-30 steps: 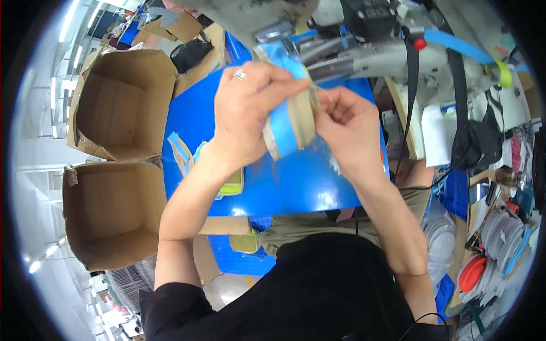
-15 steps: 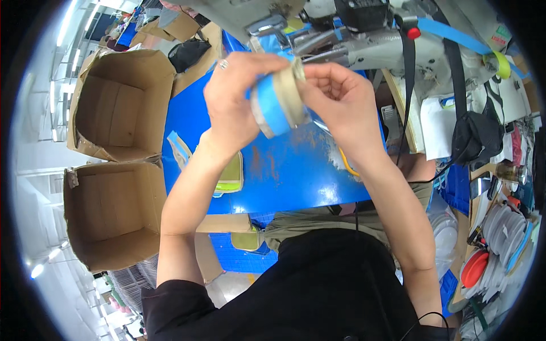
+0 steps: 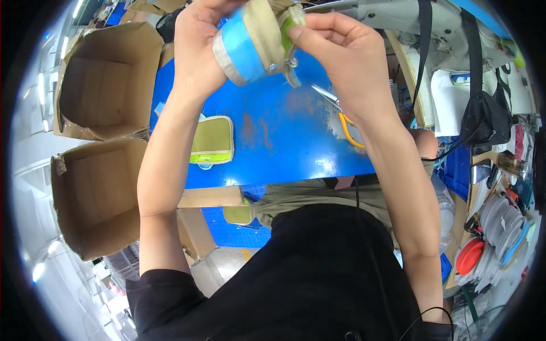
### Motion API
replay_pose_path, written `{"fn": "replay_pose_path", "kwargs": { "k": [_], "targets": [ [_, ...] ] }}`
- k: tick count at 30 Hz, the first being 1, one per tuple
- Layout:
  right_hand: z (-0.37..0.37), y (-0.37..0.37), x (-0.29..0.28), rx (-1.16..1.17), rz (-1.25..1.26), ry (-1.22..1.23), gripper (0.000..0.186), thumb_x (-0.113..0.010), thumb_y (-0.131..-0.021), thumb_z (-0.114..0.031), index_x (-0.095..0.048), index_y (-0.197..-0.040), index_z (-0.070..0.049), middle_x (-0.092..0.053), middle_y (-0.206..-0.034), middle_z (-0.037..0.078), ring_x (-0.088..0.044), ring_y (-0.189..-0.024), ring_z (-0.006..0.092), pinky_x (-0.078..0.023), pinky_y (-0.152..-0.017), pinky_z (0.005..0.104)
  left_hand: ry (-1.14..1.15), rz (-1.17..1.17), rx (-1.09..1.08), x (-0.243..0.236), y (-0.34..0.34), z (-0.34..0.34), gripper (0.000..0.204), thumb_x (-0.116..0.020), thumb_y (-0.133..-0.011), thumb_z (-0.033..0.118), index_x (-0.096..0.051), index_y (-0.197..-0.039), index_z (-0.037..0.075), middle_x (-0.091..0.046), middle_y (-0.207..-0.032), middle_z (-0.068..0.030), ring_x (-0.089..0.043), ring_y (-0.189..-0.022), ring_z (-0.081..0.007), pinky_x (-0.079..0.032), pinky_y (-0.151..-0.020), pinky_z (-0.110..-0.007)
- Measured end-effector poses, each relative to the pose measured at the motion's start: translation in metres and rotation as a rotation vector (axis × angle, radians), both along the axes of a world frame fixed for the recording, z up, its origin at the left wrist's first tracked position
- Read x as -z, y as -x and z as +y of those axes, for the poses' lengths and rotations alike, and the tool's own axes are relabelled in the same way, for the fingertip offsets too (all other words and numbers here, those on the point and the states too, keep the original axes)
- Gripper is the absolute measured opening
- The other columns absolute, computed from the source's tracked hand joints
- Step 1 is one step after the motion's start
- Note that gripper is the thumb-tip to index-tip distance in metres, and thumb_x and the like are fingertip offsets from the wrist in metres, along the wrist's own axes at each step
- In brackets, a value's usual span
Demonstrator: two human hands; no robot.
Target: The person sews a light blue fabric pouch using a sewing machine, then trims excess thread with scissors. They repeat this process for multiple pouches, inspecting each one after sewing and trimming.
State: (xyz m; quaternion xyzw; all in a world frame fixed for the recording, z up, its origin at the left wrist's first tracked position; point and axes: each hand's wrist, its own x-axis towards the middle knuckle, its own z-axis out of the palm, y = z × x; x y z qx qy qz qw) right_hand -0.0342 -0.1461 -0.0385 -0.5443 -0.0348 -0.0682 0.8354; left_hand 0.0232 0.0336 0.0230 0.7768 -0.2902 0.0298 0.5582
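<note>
Up over the blue table, both hands hold a curled fabric piece with tan, blue and grey bands and some green inside. My left hand is wrapped round its left side, its fingertips partly hidden behind the fabric and cut by the top edge. With thumb and fingers, my right hand pinches the piece's right edge, where green cloth and a small metal bit show. Just below that hand lie scissors with orange handles, partly covered by the wrist. A flat green pouch rests on the table beside my left forearm.
Two open cardboard boxes, one farther and one nearer, stand at the left. Part of a grey sewing machine is at the far side. A black bag hangs at the right. Another green pouch lies below the table's edge.
The view has shifted, so table and boxes sit higher in it. The fabric piece is turned, showing its green inside at the right edge. The scissors and green pouch show more fully.
</note>
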Motion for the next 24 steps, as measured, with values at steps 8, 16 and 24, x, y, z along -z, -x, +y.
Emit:
{"fn": "replay_pose_path", "kwargs": {
  "k": [8, 16, 24],
  "targets": [
    [0.009, 0.0, 0.001, 0.127, -0.004, 0.018, 0.016, -0.077, -0.088, -0.008, -0.074, -0.097, 0.004, -0.074, -0.086, 0.007, -0.068, -0.078, 0.0101, -0.055, -0.072, 0.026, -0.487, -1.044, -0.01, -0.003, 0.001, -0.005, 0.024, -0.08, -0.07, 0.016, -0.076, -0.094, 0.015, -0.079, -0.099, 0.001, -0.073, -0.088, -0.0164, -0.046, -0.075, -0.03],
    [0.016, -0.006, -0.006, 0.271, 0.023, 0.068, 0.018, -0.079, -0.084, -0.007, -0.076, -0.1, 0.002, -0.077, -0.087, 0.009, -0.071, -0.082, 0.0118, -0.056, -0.075, 0.0273, -0.511, -0.948, -0.031, -0.009, 0.008, -0.008, 0.021, -0.076, -0.082, 0.009, -0.073, -0.102, 0.009, -0.077, -0.114, -0.0099, -0.073, -0.099, -0.0212, -0.051, -0.085, -0.033],
    [0.021, -0.006, -0.003, 0.404, -0.087, 0.179, 0.019, -0.078, -0.083, -0.005, -0.077, -0.101, -0.001, -0.078, -0.089, 0.009, -0.073, -0.079, 0.0142, -0.057, -0.077, 0.0285, 0.541, 0.767, -0.132, -0.003, 0.053, -0.011, 0.033, -0.073, -0.096, 0.019, -0.066, -0.123, 0.001, -0.07, -0.115, -0.0089, -0.066, -0.107, -0.015, -0.055, -0.088, -0.033]
  ]
}}
